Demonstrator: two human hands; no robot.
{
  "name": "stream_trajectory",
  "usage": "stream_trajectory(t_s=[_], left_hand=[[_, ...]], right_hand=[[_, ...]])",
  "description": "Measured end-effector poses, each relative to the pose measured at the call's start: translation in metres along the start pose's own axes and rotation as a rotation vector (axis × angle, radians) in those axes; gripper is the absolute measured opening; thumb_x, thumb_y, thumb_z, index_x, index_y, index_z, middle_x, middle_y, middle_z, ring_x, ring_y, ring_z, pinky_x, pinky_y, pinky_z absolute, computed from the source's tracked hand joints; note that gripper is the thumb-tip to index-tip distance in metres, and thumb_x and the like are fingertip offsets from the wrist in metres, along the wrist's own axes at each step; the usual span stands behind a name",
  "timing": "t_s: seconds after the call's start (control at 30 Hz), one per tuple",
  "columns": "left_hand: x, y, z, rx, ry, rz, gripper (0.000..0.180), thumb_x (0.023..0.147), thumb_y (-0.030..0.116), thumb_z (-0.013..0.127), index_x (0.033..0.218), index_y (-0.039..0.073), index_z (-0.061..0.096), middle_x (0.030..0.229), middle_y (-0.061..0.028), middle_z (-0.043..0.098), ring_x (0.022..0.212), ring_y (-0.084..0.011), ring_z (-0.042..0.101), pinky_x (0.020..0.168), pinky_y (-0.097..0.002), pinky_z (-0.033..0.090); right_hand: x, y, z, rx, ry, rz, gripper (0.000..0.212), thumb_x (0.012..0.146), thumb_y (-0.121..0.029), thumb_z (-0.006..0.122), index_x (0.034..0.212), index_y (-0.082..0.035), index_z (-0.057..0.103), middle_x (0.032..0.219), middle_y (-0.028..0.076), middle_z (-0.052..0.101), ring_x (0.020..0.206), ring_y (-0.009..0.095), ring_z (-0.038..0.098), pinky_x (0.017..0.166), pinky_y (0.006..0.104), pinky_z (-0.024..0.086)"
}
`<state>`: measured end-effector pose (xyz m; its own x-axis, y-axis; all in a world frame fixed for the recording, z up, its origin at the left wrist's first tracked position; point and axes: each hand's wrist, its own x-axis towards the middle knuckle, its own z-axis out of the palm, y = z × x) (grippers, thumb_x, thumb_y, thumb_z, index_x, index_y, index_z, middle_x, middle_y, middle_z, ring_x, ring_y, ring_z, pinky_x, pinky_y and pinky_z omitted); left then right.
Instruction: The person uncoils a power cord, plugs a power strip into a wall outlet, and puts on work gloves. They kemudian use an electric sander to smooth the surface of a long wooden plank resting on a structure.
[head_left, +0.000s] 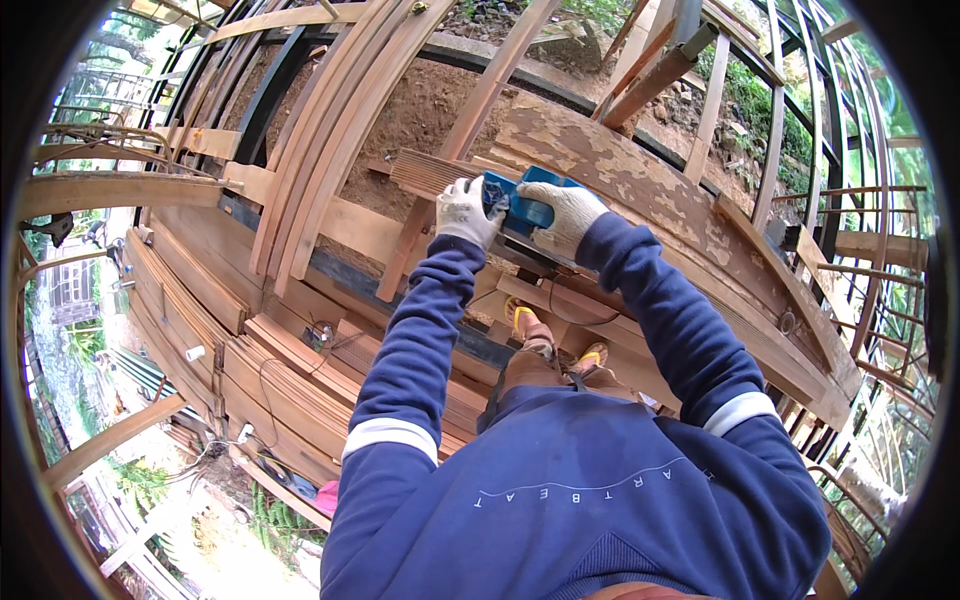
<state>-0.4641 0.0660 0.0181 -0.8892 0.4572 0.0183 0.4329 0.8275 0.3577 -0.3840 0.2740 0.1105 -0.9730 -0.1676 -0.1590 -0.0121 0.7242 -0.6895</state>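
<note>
Both my hands wear white work gloves and are closed on a blue power tool [533, 211] that looks like an electric planer. My left hand [464, 212] wraps its left end, while my right hand [567, 214] grips the right part from above. Beneath the tool lies a grooved wooden board [425, 172], its ribbed end sticking out past my left hand. Whether the tool's sole touches the wood is hidden. A dark cord [590, 321] loops below, near my feet.
A wide plank with flaking brown coating [610, 165] lies just beyond my hands. Long timber beams [345, 130] lean at the left, above bare soil [410, 110]. Stacked boards [300, 370] fill the lower left. My sandalled feet [524, 318] stand among planks and dark beams.
</note>
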Motion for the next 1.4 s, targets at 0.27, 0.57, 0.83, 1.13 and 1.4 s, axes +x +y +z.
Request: stream_trajectory(t_s=[0.27, 0.57, 0.83, 1.13, 1.4], left_hand=[[-0.054, 0.126, 0.051, -0.023, -0.185, 0.335, 0.074, 0.077, 0.048, 0.081, 0.134, 0.005, 0.061, 0.12, -0.0183, 0.063, 0.113, -0.0371, 0.06, 0.099, -0.0501, 0.046], [-0.135, 0.279, 0.095, -0.306, -0.162, 0.297, 0.081, 0.089, 0.054, 0.071, 0.149, 0.004, 0.05, 0.13, -0.017, 0.06, 0.12, -0.0356, 0.056, 0.104, -0.0488, 0.042], [-0.202, 0.135, 0.105, -0.204, -0.283, -0.044, 0.051, 0.091, 0.043, 0.072, 0.129, 0.01, 0.064, 0.119, -0.0166, 0.067, 0.111, -0.0371, 0.064, 0.096, -0.0503, 0.049], [-0.301, 0.001, 0.112, -0.044, -0.669, -0.608, 0.056, 0.094, 0.05, 0.066, 0.135, 0.013, 0.064, 0.133, -0.0162, 0.065, 0.127, -0.0352, 0.061, 0.107, -0.0511, 0.046], [-0.356, -0.025, 0.119, -0.109, -0.499, -0.82, 0.05, 0.091, 0.047, 0.07, 0.128, 0.015, 0.069, 0.125, -0.0162, 0.069, 0.118, -0.0356, 0.066, 0.102, -0.0489, 0.051]], right_hand=[[-0.154, 0.066, -0.043, 0.087, -0.024, 0.096, 0.06, 0.079, -0.009, 0.074, 0.138, -0.011, 0.064, 0.112, 0.022, 0.074, 0.102, 0.039, 0.073, 0.091, 0.041, 0.058], [-0.313, 0.14, -0.099, 0.113, 0.019, 0.196, 0.072, 0.072, -0.001, 0.072, 0.143, -0.01, 0.061, 0.129, 0.021, 0.07, 0.115, 0.037, 0.07, 0.102, 0.0394, 0.055], [-0.244, 0.112, -0.079, 0.077, 0.046, 0.155, 0.065, 0.075, -0.004, 0.071, 0.14, -0.009, 0.062, 0.128, 0.021, 0.07, 0.115, 0.038, 0.069, 0.101, 0.0395, 0.055], [-0.107, 0.055, -0.045, 0.042, 0.021, 0.07, 0.058, 0.077, -0.008, 0.073, 0.135, -0.007, 0.066, 0.128, 0.02, 0.07, 0.116, 0.038, 0.068, 0.101, 0.04, 0.055], [0.014, 0.005, 0.0, 0.053, 0.046, -0.068, 0.055, 0.078, -0.012, 0.073, 0.133, -0.009, 0.067, 0.119, 0.02, 0.073, 0.108, 0.038, 0.072, 0.098, 0.0401, 0.057]])
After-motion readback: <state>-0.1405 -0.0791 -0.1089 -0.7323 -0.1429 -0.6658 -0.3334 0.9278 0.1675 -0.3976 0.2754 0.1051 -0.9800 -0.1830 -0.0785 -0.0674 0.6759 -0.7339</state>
